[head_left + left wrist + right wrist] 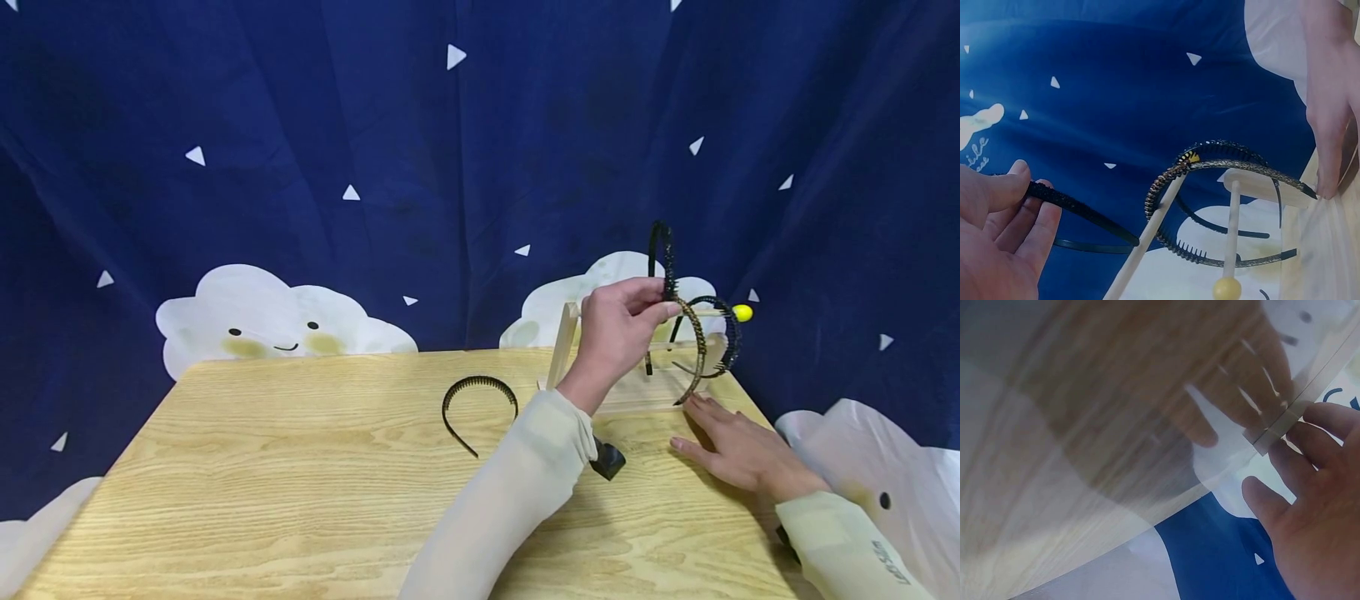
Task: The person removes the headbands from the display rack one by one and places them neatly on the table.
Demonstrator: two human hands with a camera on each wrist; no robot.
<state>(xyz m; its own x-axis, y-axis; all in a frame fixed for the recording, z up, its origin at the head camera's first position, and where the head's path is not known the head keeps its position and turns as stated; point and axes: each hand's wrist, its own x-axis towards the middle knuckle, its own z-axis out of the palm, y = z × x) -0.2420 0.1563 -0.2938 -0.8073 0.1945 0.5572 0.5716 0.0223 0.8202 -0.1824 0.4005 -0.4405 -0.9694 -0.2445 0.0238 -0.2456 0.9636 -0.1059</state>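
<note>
A black, plastic-looking, arched headband [669, 258] is being pinched arch-upward by the left hand [618, 325] near the yellow-tipped wooden rod [714, 313], the loosely extended right hand [738, 446] being rested lower.

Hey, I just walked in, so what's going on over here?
A person is handling headbands at a wooden stand. Their left hand pinches a black headband up at the stand, while their right hand lies with its fingertips at the stand's base. A bronze headband and another dark headband already hang on the stand. One more headband lies on the table, with neither hand on it.
</note>
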